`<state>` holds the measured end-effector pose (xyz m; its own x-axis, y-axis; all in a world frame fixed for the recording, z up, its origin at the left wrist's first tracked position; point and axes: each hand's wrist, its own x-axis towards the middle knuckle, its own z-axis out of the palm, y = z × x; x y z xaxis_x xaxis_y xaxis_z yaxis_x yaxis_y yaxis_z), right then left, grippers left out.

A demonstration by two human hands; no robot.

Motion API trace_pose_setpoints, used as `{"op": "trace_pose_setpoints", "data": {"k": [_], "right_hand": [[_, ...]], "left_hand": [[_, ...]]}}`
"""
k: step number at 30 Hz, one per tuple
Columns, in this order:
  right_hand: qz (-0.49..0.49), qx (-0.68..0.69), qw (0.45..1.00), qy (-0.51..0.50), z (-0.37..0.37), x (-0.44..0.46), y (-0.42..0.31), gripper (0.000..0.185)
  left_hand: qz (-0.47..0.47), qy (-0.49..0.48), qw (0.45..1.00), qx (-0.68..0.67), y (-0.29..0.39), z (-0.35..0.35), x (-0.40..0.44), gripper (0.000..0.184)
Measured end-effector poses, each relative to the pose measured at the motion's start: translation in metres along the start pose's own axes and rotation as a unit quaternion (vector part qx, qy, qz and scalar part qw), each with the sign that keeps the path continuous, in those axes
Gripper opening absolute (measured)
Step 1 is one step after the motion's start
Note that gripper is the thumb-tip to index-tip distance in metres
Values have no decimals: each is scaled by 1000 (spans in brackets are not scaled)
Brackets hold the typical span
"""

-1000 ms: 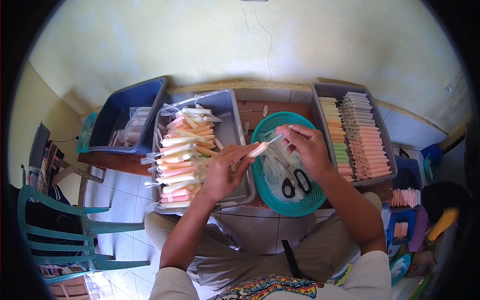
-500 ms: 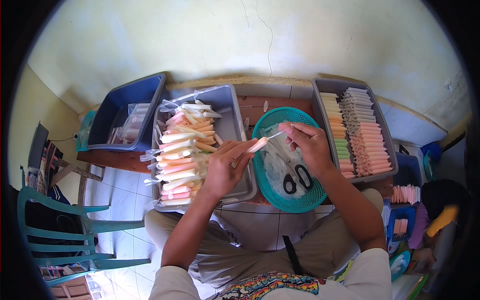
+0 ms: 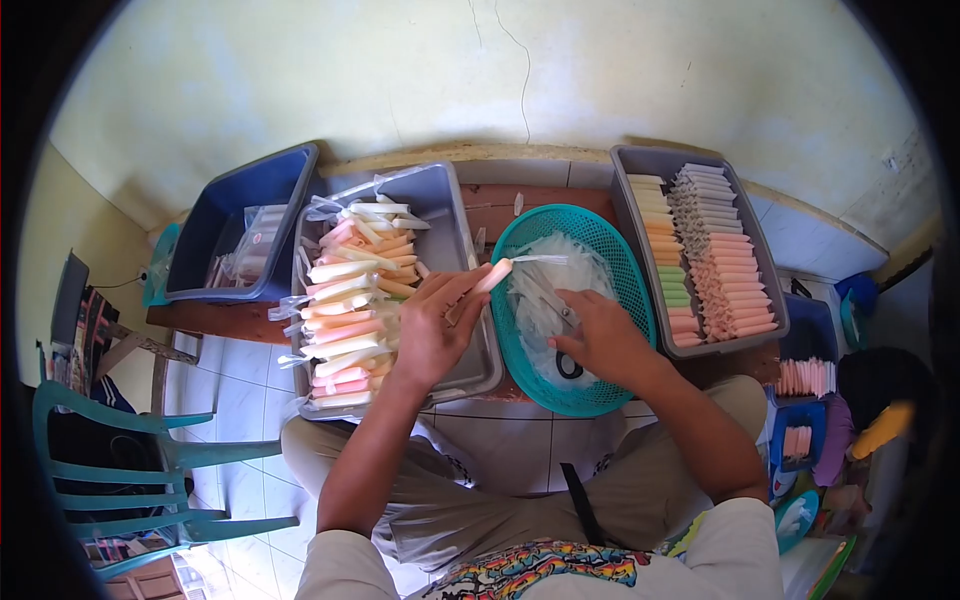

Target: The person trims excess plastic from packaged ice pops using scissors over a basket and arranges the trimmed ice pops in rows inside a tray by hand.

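Observation:
My left hand point(image 3: 438, 325) is closed around a pink liquid-filled plastic tube, like an ice pop point(image 3: 492, 276). The tube's clear, unfilled plastic end sticks out to the right over the basket. My right hand point(image 3: 605, 338) reaches down into the green mesh basket point(image 3: 505, 345), its thumb and fingers apart over a pair of scissors point(image 3: 568, 367). Most of the scissors is covered by that hand; a black handle loop shows. Clear plastic scraps point(image 3: 540, 300) lie beneath. At left, a grey bin point(image 3: 462, 250) holds a pile of filled tubes point(image 3: 345, 325) with loose plastic ends.
Another grey bin point(image 3: 770, 250) on the right holds rows of tubes in white, orange, green and pink. A dark blue bin point(image 3: 240, 175) with packets stands far left. The bins rest on a low brown bench point(image 3: 495, 205). A green plastic chair point(image 3: 120, 450) is at lower left.
My right hand has let go of the tube's clear plastic end and dropped to the scissors in the basket. My left hand still holds the tube. The view has shifted slightly.

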<state>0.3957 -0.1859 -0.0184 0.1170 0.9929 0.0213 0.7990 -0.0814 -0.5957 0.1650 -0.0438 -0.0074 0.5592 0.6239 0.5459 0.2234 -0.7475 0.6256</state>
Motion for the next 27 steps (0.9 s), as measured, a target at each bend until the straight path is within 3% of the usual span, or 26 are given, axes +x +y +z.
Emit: {"op": "trace_pose_setpoints", "data": {"k": [3,12,18,22,27], "right_hand": [[44,-90,994,-35,15,-11,2,74],[127,-153,977,-77,29,-2,-8,81],[65,-224,971,-42,36,-11,3,75],[92,-197,973,-79,36,-10,2,75],[93,-146,984,-41,44,-6,19,76]], "left_hand": [[10,-2,1000,3,2,2,1,36],[16,-3,1000,9,-1,5,-1,37],[-7,-9,1000,-6,-1,3,-3,40],[8,-7,1000,7,-4,3,-2,36],[4,-1,1000,10,-2,4,-2,35]]}}
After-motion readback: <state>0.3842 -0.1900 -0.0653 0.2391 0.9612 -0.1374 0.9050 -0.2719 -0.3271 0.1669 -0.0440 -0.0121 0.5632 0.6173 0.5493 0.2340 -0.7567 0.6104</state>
